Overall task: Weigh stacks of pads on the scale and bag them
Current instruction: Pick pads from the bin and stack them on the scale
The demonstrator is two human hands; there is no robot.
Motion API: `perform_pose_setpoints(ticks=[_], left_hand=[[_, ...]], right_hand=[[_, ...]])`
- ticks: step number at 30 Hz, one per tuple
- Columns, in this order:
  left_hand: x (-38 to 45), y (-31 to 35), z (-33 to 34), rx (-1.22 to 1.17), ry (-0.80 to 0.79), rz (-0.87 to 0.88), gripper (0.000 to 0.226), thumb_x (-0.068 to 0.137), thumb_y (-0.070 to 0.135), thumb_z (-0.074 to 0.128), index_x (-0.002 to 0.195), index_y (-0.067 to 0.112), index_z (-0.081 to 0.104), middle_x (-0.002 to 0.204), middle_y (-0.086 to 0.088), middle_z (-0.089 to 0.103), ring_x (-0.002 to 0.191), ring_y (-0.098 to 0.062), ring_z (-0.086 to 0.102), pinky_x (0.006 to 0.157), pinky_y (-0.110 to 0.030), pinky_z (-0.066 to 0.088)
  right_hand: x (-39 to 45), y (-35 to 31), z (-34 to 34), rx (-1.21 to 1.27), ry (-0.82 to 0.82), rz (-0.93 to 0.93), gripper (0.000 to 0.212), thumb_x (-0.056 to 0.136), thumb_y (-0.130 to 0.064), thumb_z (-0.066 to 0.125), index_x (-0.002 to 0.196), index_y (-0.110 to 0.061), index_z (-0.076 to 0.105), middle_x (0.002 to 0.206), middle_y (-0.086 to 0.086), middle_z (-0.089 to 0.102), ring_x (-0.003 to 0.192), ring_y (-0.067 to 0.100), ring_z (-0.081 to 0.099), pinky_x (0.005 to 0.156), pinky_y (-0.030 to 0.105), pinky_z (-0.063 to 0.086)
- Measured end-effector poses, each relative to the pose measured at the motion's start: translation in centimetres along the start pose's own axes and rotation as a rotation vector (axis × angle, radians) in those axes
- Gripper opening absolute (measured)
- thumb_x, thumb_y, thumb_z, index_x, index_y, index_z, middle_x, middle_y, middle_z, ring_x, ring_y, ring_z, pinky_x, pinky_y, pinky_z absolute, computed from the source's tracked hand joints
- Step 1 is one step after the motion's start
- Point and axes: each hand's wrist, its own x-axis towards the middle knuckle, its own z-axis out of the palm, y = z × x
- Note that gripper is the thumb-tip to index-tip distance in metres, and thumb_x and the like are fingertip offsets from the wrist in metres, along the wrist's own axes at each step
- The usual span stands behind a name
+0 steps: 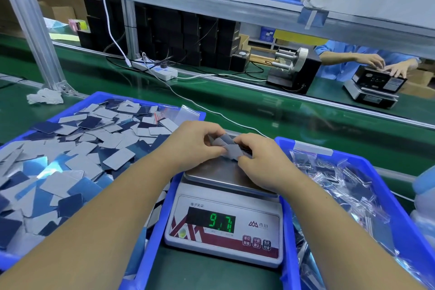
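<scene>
A small stack of grey and dark blue pads (226, 146) is held over the steel pan of the scale (226, 214), whose green display shows digits. My left hand (193, 146) pinches the stack's left end and my right hand (259, 162) grips its right end. Both hands hover above the pan's far edge. On the left, a blue tray (150, 226) is heaped with several loose pads (77, 155). On the right, another blue tray (386, 186) holds clear bags of pads (341, 183).
A green conveyor belt (259, 106) runs behind the trays, with a power strip (155, 69), white cables and a label dispenser (292, 68). Another person's hands (381, 66) work at a second scale at far right. An aluminium frame post (35, 30) stands at left.
</scene>
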Motion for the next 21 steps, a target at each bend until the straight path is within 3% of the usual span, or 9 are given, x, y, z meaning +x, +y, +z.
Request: perform_pose_setpoints(ticks=[3,6,9,12,16,19,21], left_hand=[[0.0,0.0,0.1,0.000,-0.022,-0.014,0.015,0.081,0.028,0.081,0.092,0.034,0.074,0.072,0.022,0.065,0.059,0.002,0.052,0.058,-0.013,0.040],[-0.1,0.2,0.2,-0.011,-0.025,-0.017,0.026,0.080,0.031,0.081,0.099,0.039,0.067,0.078,0.015,0.064,0.059,0.001,0.052,0.061,-0.020,0.046],[-0.1,0.4,0.4,-0.038,-0.043,0.005,0.036,0.080,0.029,0.080,0.106,0.043,0.060,0.075,0.011,0.059,0.058,-0.002,0.051,0.060,-0.020,0.047],[-0.2,0.6,0.7,-0.021,-0.045,0.021,0.043,0.079,0.027,0.078,0.107,0.047,0.053,0.069,0.011,0.050,0.057,-0.003,0.048,0.055,-0.013,0.039],[-0.3,0.9,1.0,-0.033,-0.056,0.031,0.050,0.079,0.028,0.077,0.110,0.052,0.046,0.072,0.018,0.056,0.059,-0.003,0.049,0.056,-0.013,0.039],[-0.3,0.8,0.9,-0.021,-0.069,0.033,0.042,0.082,0.032,0.077,0.113,0.044,0.051,0.069,0.025,0.055,0.058,-0.002,0.046,0.055,-0.012,0.037],[-0.2,0.7,0.7,-0.008,-0.077,0.018,0.034,0.084,0.033,0.077,0.112,0.039,0.059,0.064,0.018,0.052,0.057,-0.002,0.045,0.054,-0.013,0.037]], right_hand=[[0.1,0.0,0.1,0.037,-0.013,0.016,0.030,0.087,-0.013,0.056,0.111,-0.029,0.063,0.100,-0.013,0.059,0.087,0.001,0.046,0.070,0.005,0.034],[0.0,-0.2,0.3,0.114,-0.022,0.074,0.041,0.081,-0.011,0.057,0.117,-0.031,0.055,0.111,-0.011,0.053,0.091,0.000,0.048,0.071,0.007,0.034],[-0.1,-0.5,0.5,0.244,0.005,0.099,0.038,0.080,-0.014,0.060,0.111,-0.034,0.048,0.112,-0.014,0.050,0.098,-0.007,0.048,0.073,0.009,0.035],[0.1,-0.5,0.6,0.331,0.044,0.131,0.039,0.080,-0.014,0.065,0.111,-0.031,0.049,0.113,-0.012,0.052,0.100,-0.002,0.050,0.074,0.009,0.037],[0.2,-0.3,0.6,0.287,0.035,0.132,0.038,0.080,-0.013,0.067,0.108,-0.032,0.050,0.108,-0.011,0.057,0.096,0.002,0.052,0.075,0.016,0.038],[0.2,0.1,0.0,0.225,0.056,0.129,0.037,0.077,-0.019,0.072,0.103,-0.037,0.052,0.105,-0.011,0.057,0.092,0.000,0.054,0.074,0.016,0.040],[0.0,0.4,-0.5,0.217,0.096,0.128,0.035,0.073,-0.025,0.077,0.095,-0.040,0.055,0.101,-0.010,0.057,0.082,-0.004,0.054,0.070,0.015,0.042]])
